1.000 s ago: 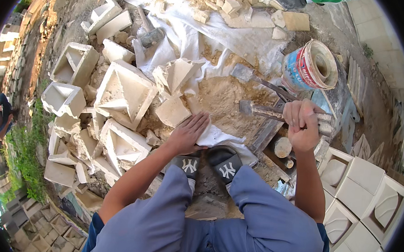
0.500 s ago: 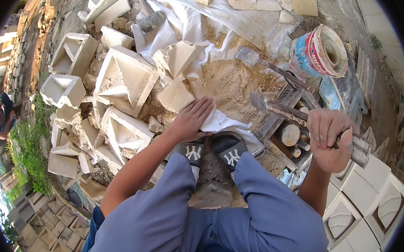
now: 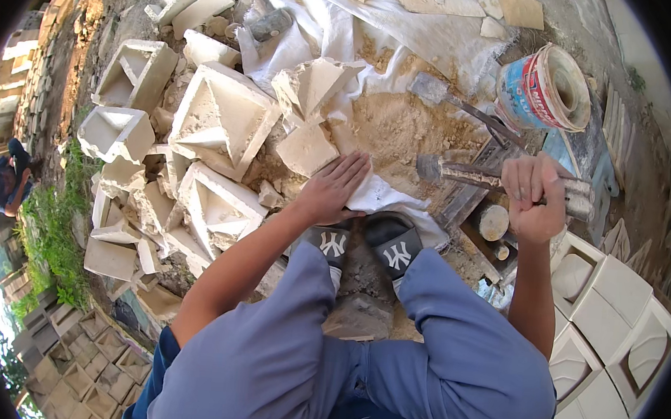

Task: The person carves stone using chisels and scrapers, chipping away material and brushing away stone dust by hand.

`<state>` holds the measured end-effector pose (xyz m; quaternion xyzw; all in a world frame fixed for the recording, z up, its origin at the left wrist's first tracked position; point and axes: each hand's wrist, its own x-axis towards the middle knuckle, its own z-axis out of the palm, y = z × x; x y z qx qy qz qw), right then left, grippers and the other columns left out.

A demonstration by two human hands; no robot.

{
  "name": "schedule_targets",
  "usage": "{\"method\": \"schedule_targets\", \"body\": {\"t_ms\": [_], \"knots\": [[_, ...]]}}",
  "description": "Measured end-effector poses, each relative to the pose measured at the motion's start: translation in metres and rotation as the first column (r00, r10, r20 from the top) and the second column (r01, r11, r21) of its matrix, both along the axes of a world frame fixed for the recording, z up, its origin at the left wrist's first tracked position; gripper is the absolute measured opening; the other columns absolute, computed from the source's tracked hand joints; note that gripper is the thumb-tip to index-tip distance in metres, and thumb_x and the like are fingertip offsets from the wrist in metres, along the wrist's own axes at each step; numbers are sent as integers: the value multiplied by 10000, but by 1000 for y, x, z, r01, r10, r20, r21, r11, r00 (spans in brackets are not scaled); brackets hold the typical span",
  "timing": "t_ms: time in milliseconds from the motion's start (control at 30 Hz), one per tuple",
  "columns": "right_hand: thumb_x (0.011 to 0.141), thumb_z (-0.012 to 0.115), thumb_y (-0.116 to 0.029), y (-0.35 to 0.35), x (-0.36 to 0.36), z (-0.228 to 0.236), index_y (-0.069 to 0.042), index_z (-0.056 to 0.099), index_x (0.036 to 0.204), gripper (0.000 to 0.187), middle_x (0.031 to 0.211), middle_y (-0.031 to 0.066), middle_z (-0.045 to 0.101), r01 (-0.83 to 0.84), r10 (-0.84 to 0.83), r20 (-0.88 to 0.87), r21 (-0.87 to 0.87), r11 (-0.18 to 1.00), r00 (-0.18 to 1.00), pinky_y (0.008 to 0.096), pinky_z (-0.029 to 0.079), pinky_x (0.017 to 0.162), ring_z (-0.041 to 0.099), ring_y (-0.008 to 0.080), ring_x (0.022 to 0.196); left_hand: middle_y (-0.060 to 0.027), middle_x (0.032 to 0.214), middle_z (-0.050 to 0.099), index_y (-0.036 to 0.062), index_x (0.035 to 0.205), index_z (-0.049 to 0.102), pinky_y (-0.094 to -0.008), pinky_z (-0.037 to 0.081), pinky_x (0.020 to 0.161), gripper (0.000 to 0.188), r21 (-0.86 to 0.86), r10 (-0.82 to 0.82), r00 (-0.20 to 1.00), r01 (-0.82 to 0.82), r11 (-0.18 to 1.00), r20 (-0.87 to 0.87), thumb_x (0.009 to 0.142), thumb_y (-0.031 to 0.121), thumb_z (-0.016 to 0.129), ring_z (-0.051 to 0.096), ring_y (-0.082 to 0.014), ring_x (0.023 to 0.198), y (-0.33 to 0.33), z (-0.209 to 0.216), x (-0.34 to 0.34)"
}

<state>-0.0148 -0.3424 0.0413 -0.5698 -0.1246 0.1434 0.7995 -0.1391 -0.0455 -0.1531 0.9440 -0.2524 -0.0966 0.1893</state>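
Observation:
My left hand (image 3: 337, 181) lies flat, fingers stretched out, beside a pale broken block (image 3: 307, 150) and over the edge of a white cloth (image 3: 387, 201) by my feet. Its fingertips reach the block's lower edge. On the right, my right hand (image 3: 535, 195) is closed round the worn handle of a hatchet-like tool (image 3: 474, 176). The tool's flat grey metal head (image 3: 429, 167) points left over crumbled tan powder (image 3: 394, 128). Past it lies a second tool with a flat blade (image 3: 428, 88).
Hollow pale blocks (image 3: 225, 121) and rubble crowd the left. A hammer (image 3: 270, 24) rests on the far white sheet. A paint bucket (image 3: 546, 88) and a wooden frame (image 3: 469, 192) holding round pieces stand right. Patterned blocks (image 3: 610, 287) line the near right; a person (image 3: 9, 177) is far left.
My right hand has risen slightly, and the tool's handle has swung from slanting to nearly level. My left hand stays flat in its place. The whole view has shifted a little.

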Motion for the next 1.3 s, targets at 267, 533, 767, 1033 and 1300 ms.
{"method": "schedule_targets", "body": {"t_ms": [267,533,767,1033,1300], "knots": [[994,519,-329,21,-15,5,-122,406,656,412,534,-19,370,16,-8,203,-36,999,979,284,278,531,314,114,492,-153,1632,278,-11,1550,276,-419,186,1252,1080,61,-19,1000,18,998,12,816,702,622,228,-278,1529,6,2,0],[1008,507,-319,34,1,36,-120,401,666,409,531,-17,377,-129,86,231,178,976,969,268,267,529,306,90,488,-164,1631,273,-15,1550,272,-420,174,1256,1158,70,-16,1000,18,997,-25,769,768,616,218,-288,1530,17,7,-4],[1012,499,-363,26,3,21,-128,418,677,417,530,-27,380,-145,132,131,96,985,983,286,293,531,343,102,503,-164,1631,273,-20,1547,273,-418,169,1257,1168,75,-33,998,38,996,-61,758,765,628,212,-284,1532,10,6,-2],[1048,450,-354,32,11,9,-123,414,684,432,561,-20,362,-78,71,103,62,995,992,277,291,533,336,110,524,-161,1629,276,-19,1549,268,-414,165,1259,1158,46,-32,998,35,998,-55,759,737,649,212,-284,1531,5,7,0],[1032,537,-397,42,11,45,-23,543,851,416,747,63,498,159,-114,324,-115,981,939,301,435,634,490,155,645,-160,1631,274,-18,1553,260,-410,155,1262,1152,48,-33,998,35,998,-45,769,734,642,206,-282,1534,4,6,2]]}}
